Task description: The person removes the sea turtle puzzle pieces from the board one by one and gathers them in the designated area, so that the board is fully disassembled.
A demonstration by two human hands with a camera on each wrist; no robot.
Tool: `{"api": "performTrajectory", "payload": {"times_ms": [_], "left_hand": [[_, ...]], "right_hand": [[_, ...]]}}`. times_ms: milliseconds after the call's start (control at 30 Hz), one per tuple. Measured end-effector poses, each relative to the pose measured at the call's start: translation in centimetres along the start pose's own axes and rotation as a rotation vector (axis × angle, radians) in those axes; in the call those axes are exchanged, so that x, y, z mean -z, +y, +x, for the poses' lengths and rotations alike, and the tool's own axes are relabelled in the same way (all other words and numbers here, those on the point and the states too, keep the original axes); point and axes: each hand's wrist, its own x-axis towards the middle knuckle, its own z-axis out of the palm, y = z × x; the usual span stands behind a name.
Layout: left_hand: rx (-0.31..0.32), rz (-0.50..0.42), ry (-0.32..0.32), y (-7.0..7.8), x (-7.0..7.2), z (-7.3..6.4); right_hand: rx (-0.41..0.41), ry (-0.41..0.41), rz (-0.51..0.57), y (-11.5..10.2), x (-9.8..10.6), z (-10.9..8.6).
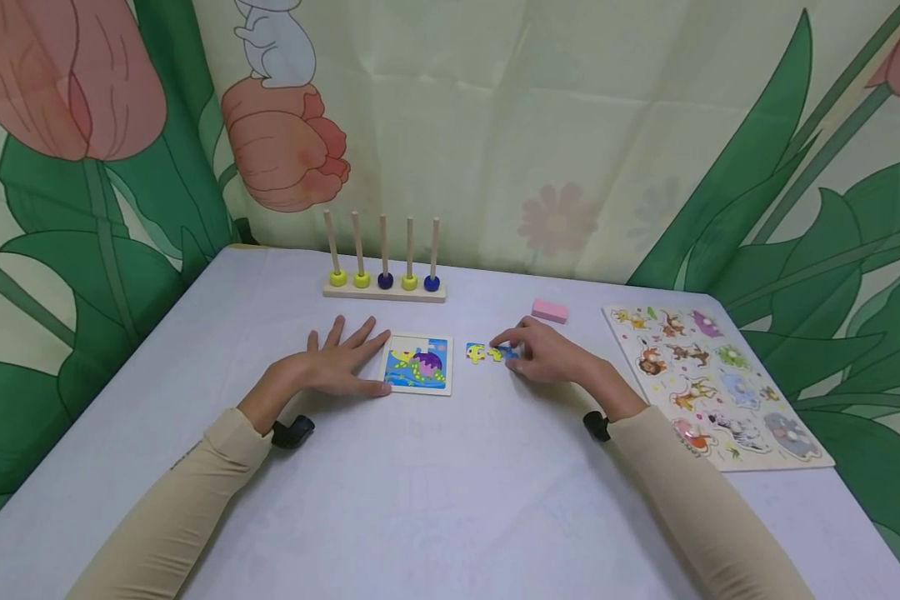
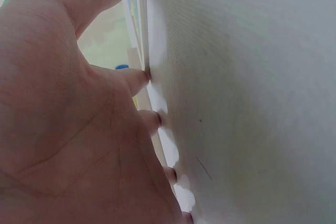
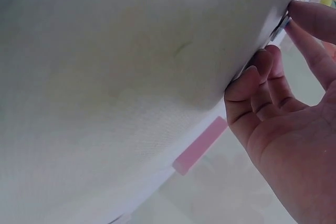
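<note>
A small square jigsaw puzzle in a pale frame [image 1: 418, 390] lies flat on the table, showing a purple-and-yellow turtle on blue, with a whitish patch near its top left. My left hand [image 1: 337, 360] is spread beside it, thumb and a fingertip touching its left side. In the left wrist view the straight fingers of that hand [image 2: 79, 108] rest along the tabletop. To the puzzle's right, my right hand [image 1: 543, 350] pinches a blue jigsaw piece [image 1: 507, 352] between thumb and forefinger. A yellow jigsaw piece [image 1: 476, 353] lies just left of those fingertips. The right wrist view shows the other fingers curled under.
A wooden peg stand [image 1: 382, 293] with yellow and dark blue beads stands behind the puzzle. A pink block [image 1: 550, 311] lies beyond my right hand. On the right lies an animal peg board [image 1: 787, 458], partly behind my right sleeve. A printed curtain [image 1: 450, 125] hangs behind the table.
</note>
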Motion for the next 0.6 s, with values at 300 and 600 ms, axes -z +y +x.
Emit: {"api": "performTrajectory", "payload": {"times_ms": [300, 600], "left_hand": [[-0.011, -0.007, 0.000, -0.2, -0.1, 0.1], [-0.012, -0.011, 0.002, -0.2, 0.0, -0.1]], "right_hand": [[0.006, 0.001, -0.005, 0.1, -0.1, 0.1], [0.038, 0.088, 0.050, -1.6, -0.5, 1.0]]}}
